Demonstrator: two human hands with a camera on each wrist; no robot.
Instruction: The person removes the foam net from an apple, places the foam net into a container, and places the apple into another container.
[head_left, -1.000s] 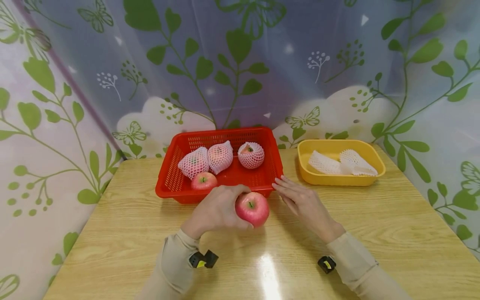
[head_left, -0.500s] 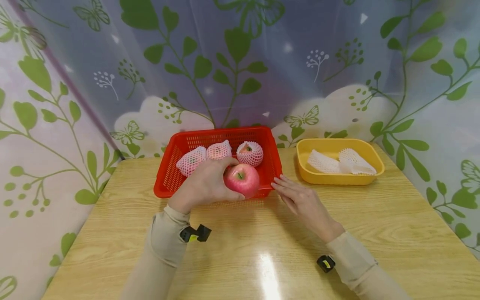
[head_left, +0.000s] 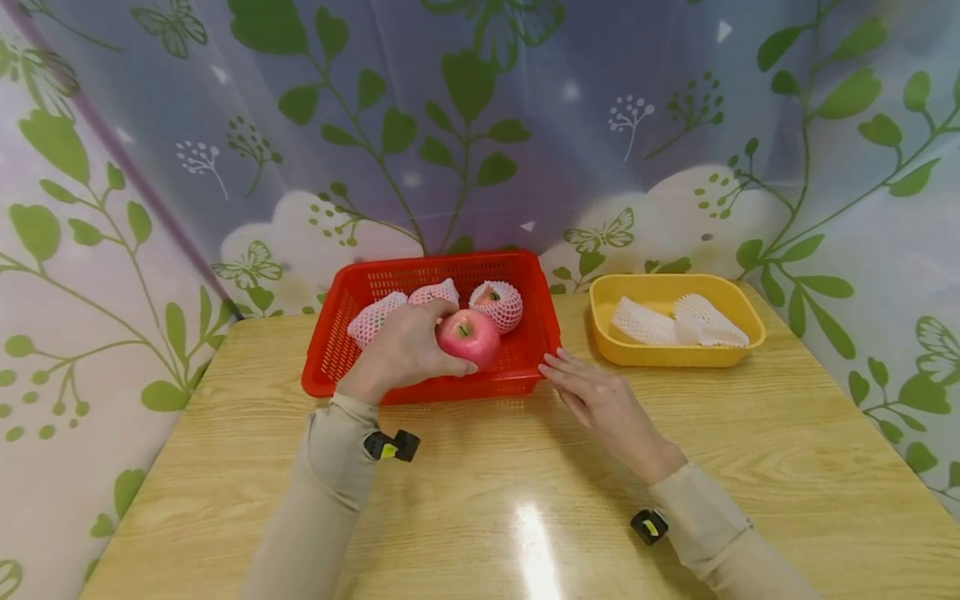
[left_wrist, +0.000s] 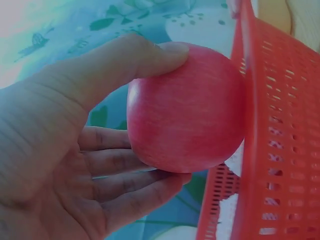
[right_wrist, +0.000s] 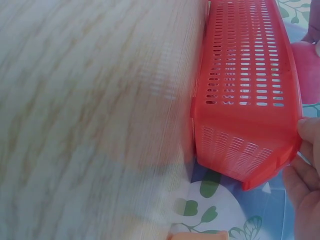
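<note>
My left hand (head_left: 405,350) grips a bare red apple (head_left: 468,339) between thumb and fingers, stem facing up. In the head view the apple overlaps the front part of the red basket (head_left: 551,312). From the left wrist, the apple (left_wrist: 190,110) shows beside the basket's rim, thumb across one side and fingers beneath the other. My right hand (head_left: 603,408) rests its nearly straight fingertips on the basket's front right corner. Inside the basket are apples in white foam nets, such as the netted apple (head_left: 498,306) at the right; my left hand partly covers the left ones.
To the right of the basket stands a yellow tray (head_left: 667,357) with white foam nets (head_left: 705,321) lying in it. Both containers sit on a wooden table (head_left: 465,508) against a leaf-patterned cloth backdrop (head_left: 562,125).
My left hand has carried the apple away from me and leftward, from in front of the basket to over it, covering the bare apple seen there earlier. My right hand has stayed at the corner.
</note>
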